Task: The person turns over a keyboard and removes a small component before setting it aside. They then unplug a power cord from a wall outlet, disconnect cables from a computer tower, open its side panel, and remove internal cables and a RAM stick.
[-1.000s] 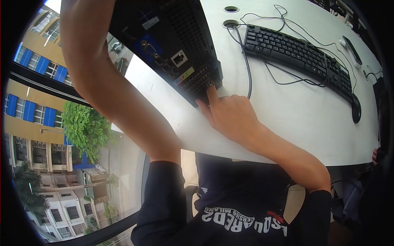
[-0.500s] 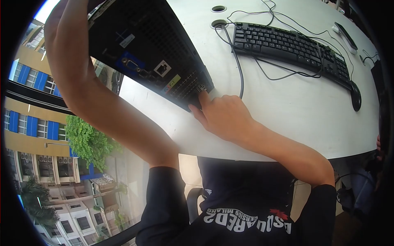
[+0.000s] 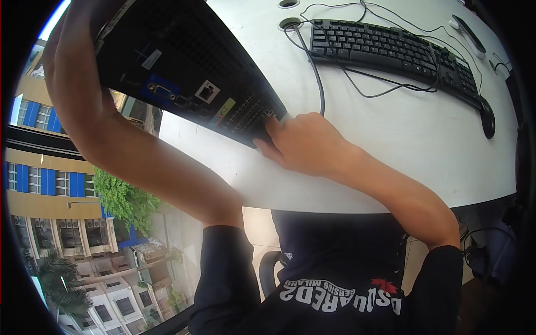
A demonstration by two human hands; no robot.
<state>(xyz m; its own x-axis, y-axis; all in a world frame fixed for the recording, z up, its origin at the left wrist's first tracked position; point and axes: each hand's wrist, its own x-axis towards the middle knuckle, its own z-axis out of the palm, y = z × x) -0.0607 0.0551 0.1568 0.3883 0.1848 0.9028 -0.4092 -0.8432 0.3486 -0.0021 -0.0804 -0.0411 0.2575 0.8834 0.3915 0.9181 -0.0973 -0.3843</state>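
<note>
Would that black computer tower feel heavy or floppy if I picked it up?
The computer tower would probably feel heavy, since its case looks large and boxy. It likely won't bend, because its back looks flat and rigid.

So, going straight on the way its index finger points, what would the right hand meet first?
Likely the black, boxy computer case; the right hand seems to touch its ported face, though depth is unclear.

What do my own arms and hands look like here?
Short dark sleeves leave your arms bare. Your dark shirt has white lettering and a red leaf shape. Your right hand is ungloved; your left hand can't be made out.
</note>
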